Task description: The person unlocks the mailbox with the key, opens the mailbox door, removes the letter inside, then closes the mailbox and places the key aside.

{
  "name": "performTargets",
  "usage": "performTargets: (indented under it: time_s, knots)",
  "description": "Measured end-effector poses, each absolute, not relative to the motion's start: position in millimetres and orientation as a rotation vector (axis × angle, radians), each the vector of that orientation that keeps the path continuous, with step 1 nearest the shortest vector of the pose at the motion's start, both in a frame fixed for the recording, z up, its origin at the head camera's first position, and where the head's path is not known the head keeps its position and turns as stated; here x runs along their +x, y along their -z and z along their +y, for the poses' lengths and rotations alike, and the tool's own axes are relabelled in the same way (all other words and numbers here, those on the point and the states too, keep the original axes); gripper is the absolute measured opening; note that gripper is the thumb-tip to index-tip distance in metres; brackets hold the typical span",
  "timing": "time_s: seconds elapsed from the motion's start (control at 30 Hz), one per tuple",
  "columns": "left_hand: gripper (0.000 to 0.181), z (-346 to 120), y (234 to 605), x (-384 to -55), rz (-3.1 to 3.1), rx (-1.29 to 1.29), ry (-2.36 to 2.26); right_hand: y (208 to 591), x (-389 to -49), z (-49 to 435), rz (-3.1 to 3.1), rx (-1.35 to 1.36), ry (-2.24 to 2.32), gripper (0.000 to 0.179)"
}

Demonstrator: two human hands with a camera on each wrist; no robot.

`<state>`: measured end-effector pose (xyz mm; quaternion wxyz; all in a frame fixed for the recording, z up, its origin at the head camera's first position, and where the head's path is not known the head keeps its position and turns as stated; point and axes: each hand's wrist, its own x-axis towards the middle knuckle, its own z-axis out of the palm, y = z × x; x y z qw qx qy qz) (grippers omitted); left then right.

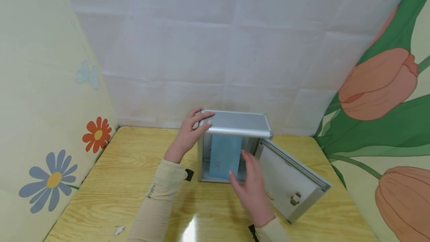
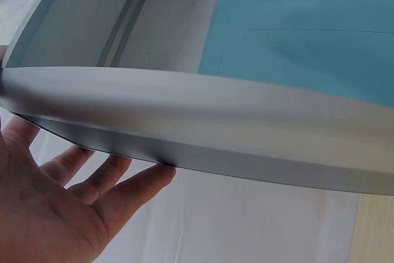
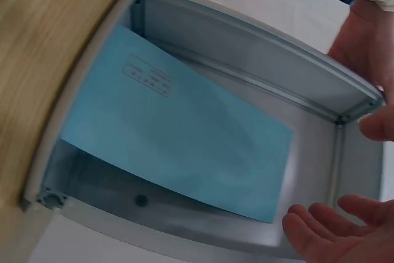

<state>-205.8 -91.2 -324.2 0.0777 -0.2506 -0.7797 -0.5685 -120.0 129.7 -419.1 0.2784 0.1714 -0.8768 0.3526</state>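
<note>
A grey metal box (image 1: 240,122) stands on the table with its front uncovered. Inside it leans a light-blue envelope (image 1: 226,156), with a small printed block near its lower end. My left hand (image 1: 189,132) rests on the box's top left corner, fingers spread along the edge; in the left wrist view its fingertips (image 2: 161,173) touch the metal. In front of the opening is my right hand (image 1: 251,186), thumb and fingers apart and nothing gripped. The right wrist view has the right fingers (image 3: 320,226) beside the envelope's upper end.
The box's door (image 1: 289,178) swings out to the right, with a brass-coloured lock (image 1: 295,198) on its inner face. Below is a wood-grain table (image 1: 141,167). A white cloth wall (image 1: 188,47) closes the back, and flower-printed panels (image 1: 379,130) flank both sides.
</note>
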Motion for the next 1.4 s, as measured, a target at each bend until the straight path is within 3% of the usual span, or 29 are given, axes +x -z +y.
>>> performTargets:
  time_s: [0.3,0.73,1.0,1.4]
  knots:
    - [0.038,-94.6,353.6,-230.5,-2.324,-0.741,1.675,441.3,-137.7,122.7,-2.436,0.358,-0.955,0.076]
    - [0.037,-93.2,353.0,-230.3,-2.31,-0.742,1.705,459.5,-157.0,121.0,-2.582,0.166,-1.008,0.079]
    - [0.039,-91.2,325.9,-206.4,-2.322,-0.743,1.742,469.6,-167.8,119.8,-2.622,0.109,-1.083,0.084]
    - [0.037,-93.7,356.9,-232.2,-2.293,-0.734,1.733,477.1,-182.3,120.2,-2.629,0.107,-1.176,0.082]
